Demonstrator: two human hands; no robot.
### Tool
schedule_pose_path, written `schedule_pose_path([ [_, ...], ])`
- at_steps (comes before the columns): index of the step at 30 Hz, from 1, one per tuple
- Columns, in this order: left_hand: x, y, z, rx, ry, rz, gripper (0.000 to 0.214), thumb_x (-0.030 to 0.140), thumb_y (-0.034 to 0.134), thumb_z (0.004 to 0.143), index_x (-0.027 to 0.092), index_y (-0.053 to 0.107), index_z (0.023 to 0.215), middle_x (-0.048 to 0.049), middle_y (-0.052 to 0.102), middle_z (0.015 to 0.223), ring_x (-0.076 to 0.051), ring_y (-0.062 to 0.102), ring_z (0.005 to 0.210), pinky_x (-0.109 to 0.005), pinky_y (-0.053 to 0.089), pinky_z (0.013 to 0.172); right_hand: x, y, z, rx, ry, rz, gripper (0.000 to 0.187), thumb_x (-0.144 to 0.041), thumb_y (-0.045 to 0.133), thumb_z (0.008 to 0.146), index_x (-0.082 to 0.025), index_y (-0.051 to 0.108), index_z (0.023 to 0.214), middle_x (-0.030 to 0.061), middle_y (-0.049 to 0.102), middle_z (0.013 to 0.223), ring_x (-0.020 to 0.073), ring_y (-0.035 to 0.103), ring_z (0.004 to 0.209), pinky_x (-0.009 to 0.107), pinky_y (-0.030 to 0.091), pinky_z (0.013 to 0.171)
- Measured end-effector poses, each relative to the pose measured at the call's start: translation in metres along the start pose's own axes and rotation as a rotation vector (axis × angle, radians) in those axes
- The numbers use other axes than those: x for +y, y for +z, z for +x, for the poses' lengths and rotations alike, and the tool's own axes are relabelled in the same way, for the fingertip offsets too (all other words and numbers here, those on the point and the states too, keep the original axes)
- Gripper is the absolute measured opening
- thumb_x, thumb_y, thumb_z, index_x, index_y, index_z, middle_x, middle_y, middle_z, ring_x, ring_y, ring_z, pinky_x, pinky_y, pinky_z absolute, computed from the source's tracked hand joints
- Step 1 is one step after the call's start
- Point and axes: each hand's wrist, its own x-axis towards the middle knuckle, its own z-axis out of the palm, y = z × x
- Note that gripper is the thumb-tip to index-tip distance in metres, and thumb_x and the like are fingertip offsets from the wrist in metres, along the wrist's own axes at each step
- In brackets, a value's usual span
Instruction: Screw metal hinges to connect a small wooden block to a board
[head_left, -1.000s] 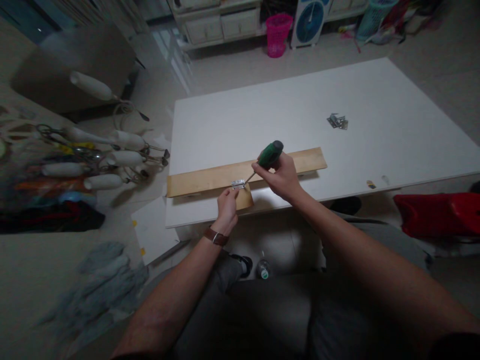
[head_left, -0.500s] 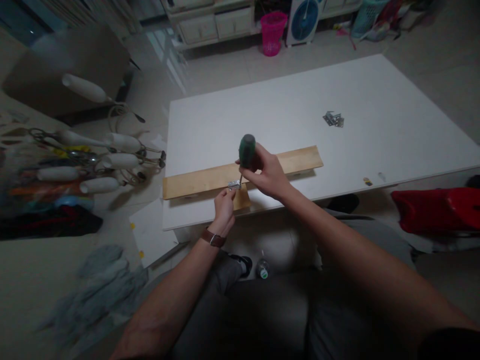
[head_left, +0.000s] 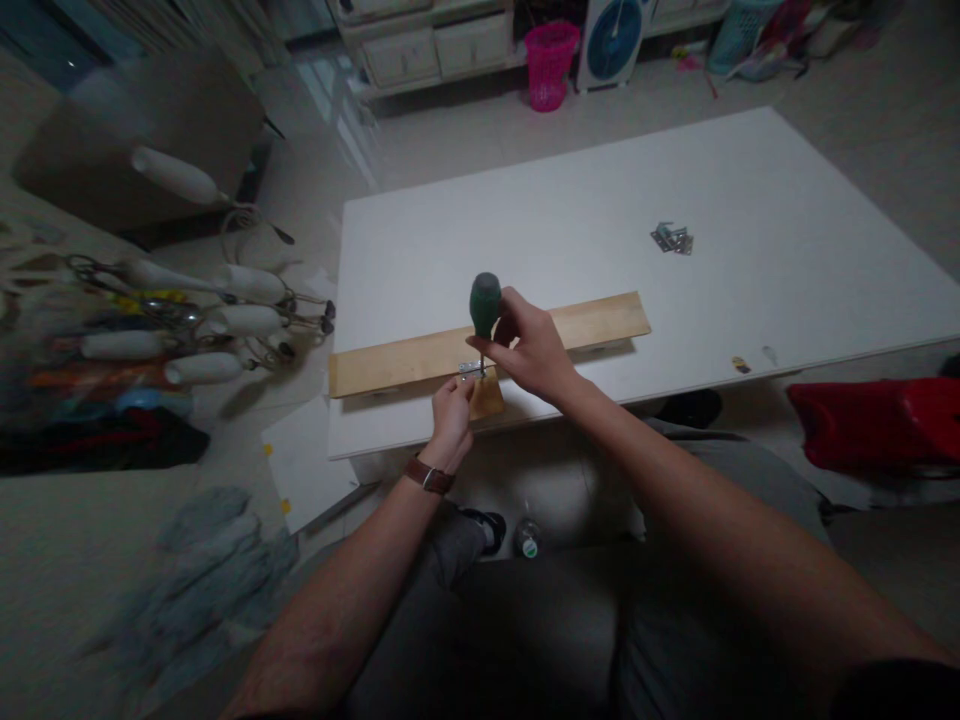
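Observation:
My right hand [head_left: 529, 350] is closed round a green-handled screwdriver [head_left: 484, 303], which stands nearly upright with its tip on a small metal hinge [head_left: 471, 367]. The hinge lies where a long wooden plank [head_left: 592, 319] meets a small wooden block [head_left: 489, 398] near the front edge of the white table [head_left: 570, 220]. My left hand [head_left: 452, 412], with a brown watch on the wrist, pinches the small block and the hinge from the near side.
A few loose metal hinges [head_left: 673, 238] lie further back on the table to the right. White-handled tools [head_left: 210, 320] and clutter sit on the left. A red bag [head_left: 877, 425] lies at the right, a pink basket [head_left: 549, 62] and a fan [head_left: 613, 40] stand beyond the table.
The screwdriver has swung from a slant to the right up to nearly upright over the hinge. My left hand has stayed on the block.

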Motion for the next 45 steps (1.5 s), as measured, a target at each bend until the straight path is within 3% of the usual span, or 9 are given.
schedule_pose_path([
  [7, 0.0025, 0.0017, -0.0006, 0.026, 0.038, 0.009, 0.019, 0.026, 0.083, 0.069, 0.018, 0.066, 0.070, -0.0028, 0.071, 0.078, -0.018, 0.065, 0.085, -0.032, 0.050, 0.087, 0.0008, 0.0021, -0.0016, -0.013, 0.044, 0.001, 0.025, -0.029, 0.070, 0.089, -0.029, 0.052, 0.107, -0.0005, 0.067, 0.082, 0.0190, 0.059, 0.066, 0.037, 0.045, 0.064],
  [13, 0.0035, 0.0012, -0.0019, 0.003, 0.022, 0.010, 0.018, 0.029, 0.082, 0.068, 0.017, 0.069, 0.073, -0.0044, 0.073, 0.082, -0.020, 0.065, 0.084, -0.034, 0.049, 0.086, 0.0017, 0.0014, -0.0023, -0.057, 0.007, -0.067, 0.029, -0.028, 0.069, 0.088, -0.029, 0.053, 0.112, -0.0025, 0.060, 0.075, 0.0191, 0.055, 0.064, 0.037, 0.043, 0.066],
  [20, 0.0050, 0.0048, -0.0038, 0.003, 0.000, 0.000, 0.020, 0.030, 0.082, 0.067, 0.017, 0.069, 0.073, -0.0047, 0.072, 0.081, -0.020, 0.065, 0.085, -0.034, 0.048, 0.087, 0.0029, 0.0003, -0.0018, -0.037, -0.024, -0.041, 0.024, -0.028, 0.072, 0.088, -0.028, 0.052, 0.102, -0.0052, 0.058, 0.072, 0.0155, 0.052, 0.061, 0.033, 0.042, 0.062],
  [28, 0.0033, 0.0038, -0.0035, 0.018, 0.003, 0.021, 0.019, 0.031, 0.078, 0.067, 0.016, 0.074, 0.078, -0.0049, 0.076, 0.085, -0.018, 0.064, 0.083, -0.030, 0.045, 0.079, 0.0010, -0.0003, 0.0011, 0.012, -0.020, -0.073, 0.035, -0.028, 0.087, 0.079, -0.026, 0.054, 0.091, -0.0082, 0.055, 0.067, 0.0132, 0.049, 0.059, 0.031, 0.041, 0.061],
  [33, 0.0024, 0.0023, -0.0049, 0.005, 0.002, 0.026, 0.017, 0.031, 0.078, 0.072, 0.017, 0.070, 0.074, -0.0033, 0.072, 0.080, -0.017, 0.061, 0.076, -0.029, 0.044, 0.075, 0.0008, 0.0025, 0.0021, 0.057, -0.061, -0.164, 0.040, -0.032, 0.092, 0.075, -0.024, 0.054, 0.081, -0.0044, 0.059, 0.074, 0.0147, 0.051, 0.065, 0.033, 0.045, 0.065],
  [39, 0.0031, 0.0042, -0.0041, 0.051, 0.030, 0.045, 0.011, 0.025, 0.074, 0.074, 0.016, 0.068, 0.069, -0.0021, 0.070, 0.074, -0.016, 0.059, 0.075, -0.028, 0.042, 0.075, -0.0019, 0.0058, 0.0011, 0.025, 0.015, -0.006, 0.029, -0.028, 0.082, 0.081, -0.023, 0.061, 0.101, 0.0014, 0.073, 0.089, 0.0201, 0.068, 0.078, 0.039, 0.055, 0.075],
  [45, 0.0063, 0.0057, -0.0022, 0.021, 0.061, 0.027, 0.008, 0.022, 0.070, 0.073, 0.015, 0.071, 0.071, -0.0022, 0.070, 0.075, -0.016, 0.058, 0.077, -0.029, 0.041, 0.078, -0.0054, 0.0013, 0.0012, -0.077, 0.001, 0.003, 0.021, -0.019, 0.063, 0.087, -0.024, 0.059, 0.107, 0.0040, 0.074, 0.099, 0.0155, 0.064, 0.068, 0.034, 0.053, 0.064],
])
